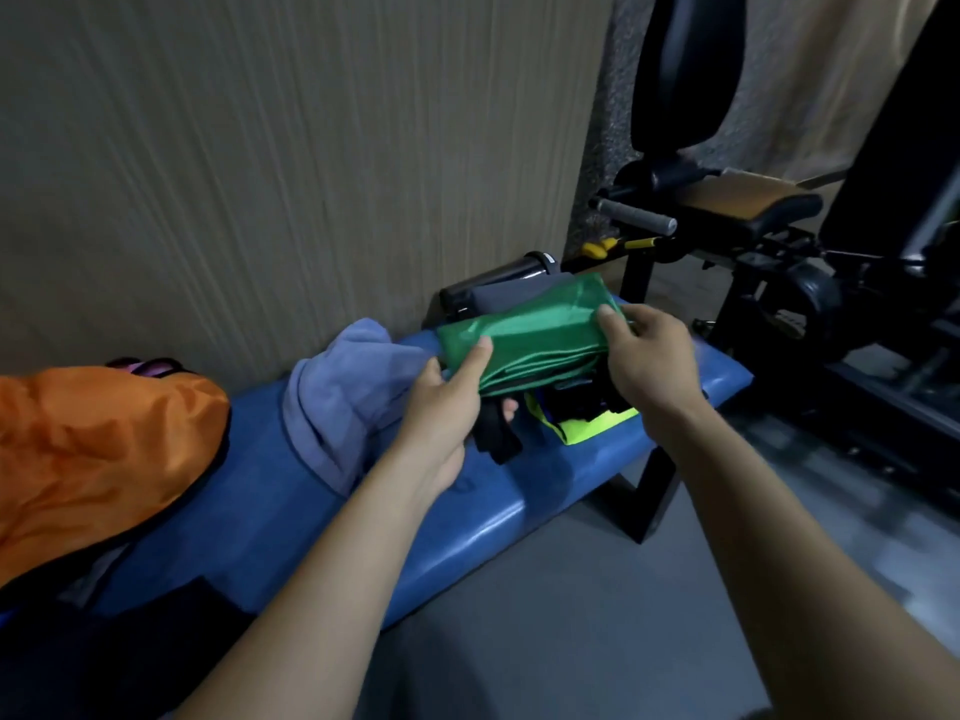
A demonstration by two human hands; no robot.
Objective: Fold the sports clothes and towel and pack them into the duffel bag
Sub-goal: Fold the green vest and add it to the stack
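Head view: at centre frame the left hand [447,402] and right hand [647,356] each keep a grip clamped on the folded green garment [530,340], probably to keep its folds together, above the blue desk [322,532]. The orange duffel bag [98,449] sits lower left.

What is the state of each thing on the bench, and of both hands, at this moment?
green garment: folded, held at both ends.
left hand: grips the garment's left end.
right hand: pinches its right end.
black and yellow clothes: piled under the garment.
blue towel: crumpled, unfolded.
orange duffel bag: on the bench; opening not visible.
black bottle: lying on its side.
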